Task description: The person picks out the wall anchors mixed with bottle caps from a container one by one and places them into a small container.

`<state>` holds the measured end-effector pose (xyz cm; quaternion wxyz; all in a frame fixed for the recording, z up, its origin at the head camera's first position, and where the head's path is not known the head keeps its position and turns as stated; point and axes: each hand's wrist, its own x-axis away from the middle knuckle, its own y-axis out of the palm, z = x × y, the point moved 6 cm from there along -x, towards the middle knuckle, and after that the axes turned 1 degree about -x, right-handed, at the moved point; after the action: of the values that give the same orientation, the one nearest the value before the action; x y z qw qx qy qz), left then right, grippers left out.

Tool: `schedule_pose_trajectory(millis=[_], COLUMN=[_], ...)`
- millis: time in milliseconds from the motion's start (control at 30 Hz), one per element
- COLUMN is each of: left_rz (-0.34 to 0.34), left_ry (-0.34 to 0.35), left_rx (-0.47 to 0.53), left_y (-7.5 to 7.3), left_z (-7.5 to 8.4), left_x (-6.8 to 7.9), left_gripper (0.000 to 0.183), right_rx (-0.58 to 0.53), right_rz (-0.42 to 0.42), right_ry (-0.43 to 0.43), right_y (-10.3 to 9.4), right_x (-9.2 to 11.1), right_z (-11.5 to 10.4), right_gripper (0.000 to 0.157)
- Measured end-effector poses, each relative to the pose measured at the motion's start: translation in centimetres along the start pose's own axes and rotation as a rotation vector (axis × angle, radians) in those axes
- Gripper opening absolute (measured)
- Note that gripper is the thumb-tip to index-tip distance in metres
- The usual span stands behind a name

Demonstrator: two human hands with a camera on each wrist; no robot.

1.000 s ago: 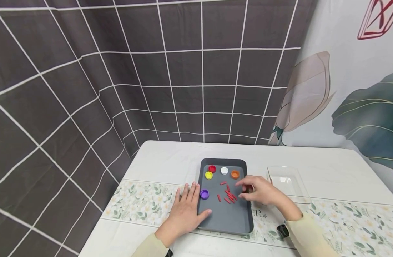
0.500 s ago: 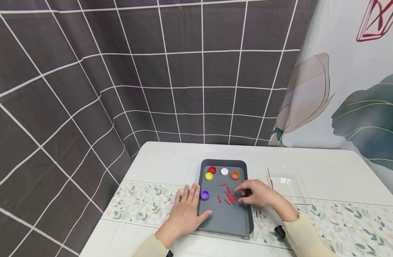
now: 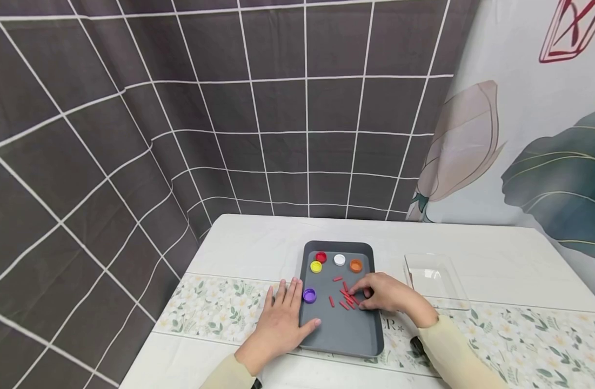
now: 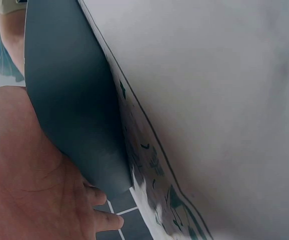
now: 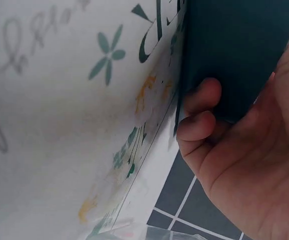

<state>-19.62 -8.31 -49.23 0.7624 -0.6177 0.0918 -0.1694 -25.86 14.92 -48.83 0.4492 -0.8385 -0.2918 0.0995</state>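
Note:
A dark grey rectangular tray (image 3: 340, 335) lies on the table. Several short red sticks (image 3: 348, 298) form a loose cluster in its middle. My right hand (image 3: 387, 294) reaches over the tray's right rim, thumb and index finger apart, tips right at the cluster's right end. In the right wrist view, that hand's other fingers (image 5: 198, 127) curl beside the tray wall. My left hand (image 3: 280, 321) lies spread along the left rim, its thumb over the tray floor. The left wrist view shows its palm (image 4: 29, 165) against the tray's outer wall. A purple cap (image 3: 309, 295) sits near its fingertips.
At the tray's far end are a red cap (image 3: 321, 257), a yellow cap (image 3: 315, 267), a white cap (image 3: 339, 260) and an orange cap (image 3: 355, 265). A clear shallow container (image 3: 435, 281) stands right of the tray. A dark checked curtain (image 3: 278, 108) hangs behind the table.
My right hand has moved left and slightly down, bringing its thumb and index finger to the red sticks. The left hand and the caps have stayed in place.

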Motion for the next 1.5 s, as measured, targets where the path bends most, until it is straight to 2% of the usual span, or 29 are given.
schedule_pose_trajectory(millis=[567, 767, 1133, 1267, 1367, 1500], left_rz=[0.011, 0.006, -0.006, -0.007, -0.014, -0.015], left_ry=[0.003, 0.004, 0.004, 0.001, -0.001, -0.002], left_rx=[-0.011, -0.009, -0.003, -0.002, 0.006, 0.017], left_y=[-0.1, -0.2, -0.3, -0.1, -0.2, -0.3], left_z=[0.1, 0.2, 0.2, 0.2, 0.1, 0.1], left_x=[-0.2, -0.2, -0.2, 0.0, 0.1, 0.2], left_gripper=[0.094, 0.094, 0.094, 0.094, 0.094, 0.094], right_rx=[-0.002, 0.036, 0.118, 0.123, 0.108, 0.03], right_rz=[-0.016, 0.006, 0.058, 0.096, 0.166, 0.267], right_ry=[0.06, 0.082, 0.071, 0.038, 0.003, -0.045], right_y=[0.1, 0.0, -0.3, -0.5, -1.0, -2.2], right_x=[-0.6, -0.6, -0.3, -0.1, 0.4, 1.4], right_z=[-0.1, -0.1, -0.1, -0.4, -0.6, -0.6], right_gripper=[0.023, 0.021, 0.014, 0.012, 0.01, 0.013])
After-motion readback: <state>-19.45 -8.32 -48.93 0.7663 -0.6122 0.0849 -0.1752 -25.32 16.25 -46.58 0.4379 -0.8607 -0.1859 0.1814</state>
